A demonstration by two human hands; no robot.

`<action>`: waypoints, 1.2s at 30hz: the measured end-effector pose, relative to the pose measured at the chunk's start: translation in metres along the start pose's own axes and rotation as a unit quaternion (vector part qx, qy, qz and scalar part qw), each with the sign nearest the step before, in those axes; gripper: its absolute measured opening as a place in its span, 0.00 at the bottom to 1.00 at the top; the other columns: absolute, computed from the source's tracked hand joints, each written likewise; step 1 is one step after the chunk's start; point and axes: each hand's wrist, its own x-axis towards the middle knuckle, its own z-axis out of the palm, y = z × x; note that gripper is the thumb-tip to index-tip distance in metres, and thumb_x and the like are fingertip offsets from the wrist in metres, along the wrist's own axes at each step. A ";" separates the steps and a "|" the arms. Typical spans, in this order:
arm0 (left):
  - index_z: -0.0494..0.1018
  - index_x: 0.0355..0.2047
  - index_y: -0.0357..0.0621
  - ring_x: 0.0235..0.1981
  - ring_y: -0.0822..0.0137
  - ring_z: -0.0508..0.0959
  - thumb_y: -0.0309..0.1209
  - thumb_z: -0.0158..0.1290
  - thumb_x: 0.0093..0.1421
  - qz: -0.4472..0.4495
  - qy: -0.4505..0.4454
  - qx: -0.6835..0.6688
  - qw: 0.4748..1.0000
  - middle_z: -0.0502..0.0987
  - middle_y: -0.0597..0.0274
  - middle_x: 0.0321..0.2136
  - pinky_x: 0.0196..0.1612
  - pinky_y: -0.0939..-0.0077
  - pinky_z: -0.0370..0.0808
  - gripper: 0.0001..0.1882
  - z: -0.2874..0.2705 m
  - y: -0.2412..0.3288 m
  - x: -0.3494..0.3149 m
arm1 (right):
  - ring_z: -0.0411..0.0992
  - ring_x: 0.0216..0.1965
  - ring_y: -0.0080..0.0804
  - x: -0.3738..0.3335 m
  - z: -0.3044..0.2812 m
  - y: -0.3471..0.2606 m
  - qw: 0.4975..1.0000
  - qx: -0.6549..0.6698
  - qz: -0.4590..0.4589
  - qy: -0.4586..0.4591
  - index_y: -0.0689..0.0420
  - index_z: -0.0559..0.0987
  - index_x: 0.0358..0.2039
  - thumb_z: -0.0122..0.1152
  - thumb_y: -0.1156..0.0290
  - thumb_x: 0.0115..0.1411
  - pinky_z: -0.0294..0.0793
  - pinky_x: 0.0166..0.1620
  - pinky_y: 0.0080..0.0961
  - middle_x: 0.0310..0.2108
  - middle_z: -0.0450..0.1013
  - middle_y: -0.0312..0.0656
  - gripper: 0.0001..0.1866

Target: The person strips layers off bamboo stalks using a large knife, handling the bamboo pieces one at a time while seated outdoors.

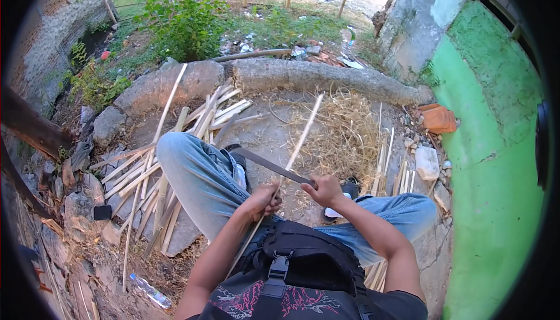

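Observation:
My left hand (262, 203) is closed around a long pale bamboo strip (304, 134), which slants from near my lap up and away to the right. In my right hand (324, 191) is a machete, gripped at its handle end. Its long dark blade (265, 163) points left and away, crossing the strip just beyond my left fingers. Blade and strip appear to touch there. Both hands are between my bent knees. The lower end of the strip passes beside my left forearm.
Cut bamboo strips (153, 171) are piled at my left, with more strips (402, 175) at the right. Curly shavings (344, 130) lie ahead. A stone curb (326, 78) runs beyond them. A green wall (484, 203) bounds the right; a plastic bottle (150, 291) lies at lower left.

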 end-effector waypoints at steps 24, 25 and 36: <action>0.64 0.46 0.40 0.23 0.75 0.69 0.31 0.44 0.65 0.038 -0.128 0.041 0.990 0.68 0.68 0.23 0.25 0.80 0.71 0.11 -0.004 -0.008 -0.001 | 0.66 0.12 0.36 -0.005 -0.059 -0.032 0.981 0.088 0.170 -0.017 0.61 0.74 0.15 0.48 0.37 0.57 0.64 0.21 0.32 0.08 0.64 0.43 0.36; 0.63 0.43 0.40 0.23 0.72 0.70 0.30 0.46 0.65 0.039 -0.129 0.049 0.990 0.68 0.66 0.23 0.26 0.78 0.71 0.10 -0.001 -0.006 -0.004 | 0.66 0.12 0.36 -0.009 -0.053 -0.037 0.981 0.089 0.169 -0.021 0.61 0.74 0.15 0.48 0.37 0.57 0.64 0.21 0.32 0.08 0.64 0.43 0.36; 0.63 0.28 0.46 0.13 0.82 0.54 0.32 0.44 0.62 0.000 -0.074 0.104 0.992 0.54 0.76 0.15 0.13 0.84 0.48 0.07 0.001 -0.002 -0.003 | 0.72 0.15 0.46 -0.023 -0.015 -0.055 0.999 0.006 0.017 -0.032 0.61 0.75 0.14 0.52 0.38 0.55 0.71 0.23 0.38 0.09 0.68 0.47 0.34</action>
